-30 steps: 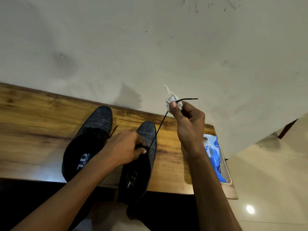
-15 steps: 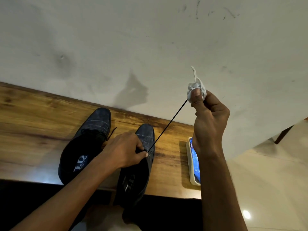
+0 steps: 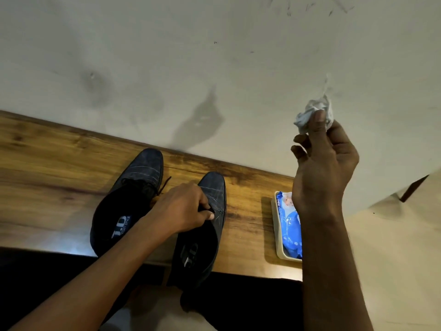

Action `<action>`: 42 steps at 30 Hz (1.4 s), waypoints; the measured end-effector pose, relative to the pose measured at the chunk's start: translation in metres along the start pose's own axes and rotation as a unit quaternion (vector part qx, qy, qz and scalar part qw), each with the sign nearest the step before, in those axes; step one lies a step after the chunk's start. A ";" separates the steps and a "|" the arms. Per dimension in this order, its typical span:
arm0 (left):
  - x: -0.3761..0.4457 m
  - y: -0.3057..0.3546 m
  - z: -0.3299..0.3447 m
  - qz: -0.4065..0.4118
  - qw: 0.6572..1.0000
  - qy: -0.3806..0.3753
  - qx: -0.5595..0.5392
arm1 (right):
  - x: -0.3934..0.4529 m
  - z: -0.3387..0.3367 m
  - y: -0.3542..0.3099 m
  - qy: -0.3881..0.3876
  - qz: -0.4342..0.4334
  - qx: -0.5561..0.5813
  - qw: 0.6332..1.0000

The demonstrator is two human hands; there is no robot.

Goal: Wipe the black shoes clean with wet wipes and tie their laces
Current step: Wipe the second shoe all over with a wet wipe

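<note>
Fingers [image 3: 318, 120] of your right hand [image 3: 322, 168] pinch a crumpled wet wipe [image 3: 312, 112] aloft, while your left hand [image 3: 183, 206] pinches the lace at the right shoe [image 3: 205, 225] on the tabletop [image 3: 47, 163]. Thin and limp, the lace likely slips; grip near its tip.

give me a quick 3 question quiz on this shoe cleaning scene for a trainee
1. True or false: the right hand pinches a crumpled wipe raised in front of the wall.
2. The wipes pack lies: A) between the shoes B) right of the right shoe C) on the floor.
3. Fill in: the left hand rests on the ___ shoe, while the left shoe stands free.

Key: 1 true; 2 B; 3 right.
</note>
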State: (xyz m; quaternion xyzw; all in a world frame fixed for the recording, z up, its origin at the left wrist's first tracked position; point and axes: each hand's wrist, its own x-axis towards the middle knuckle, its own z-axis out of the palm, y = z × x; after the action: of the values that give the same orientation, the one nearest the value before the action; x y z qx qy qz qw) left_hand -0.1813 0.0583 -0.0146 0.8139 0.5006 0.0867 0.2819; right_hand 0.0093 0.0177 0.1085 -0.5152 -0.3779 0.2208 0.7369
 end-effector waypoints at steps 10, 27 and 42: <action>-0.008 -0.015 -0.017 -0.022 0.998 -0.060 -0.022 | -0.063 -0.018 0.082 -0.277 0.036 -0.409 0.868; -0.018 -0.022 0.014 -0.088 0.993 -0.046 0.064 | -0.103 -0.008 0.098 -0.339 -0.012 -0.602 0.723; -0.008 -0.023 0.012 -0.095 0.994 0.011 0.058 | -0.086 -0.003 0.114 -0.309 -0.002 -0.557 0.771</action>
State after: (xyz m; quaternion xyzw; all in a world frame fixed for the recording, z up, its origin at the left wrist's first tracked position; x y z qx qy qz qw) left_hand -0.1973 0.0544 -0.0360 0.7765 0.5831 0.0389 0.2358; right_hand -0.0337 -0.0032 -0.0257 -0.7383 -0.6434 0.1176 0.1648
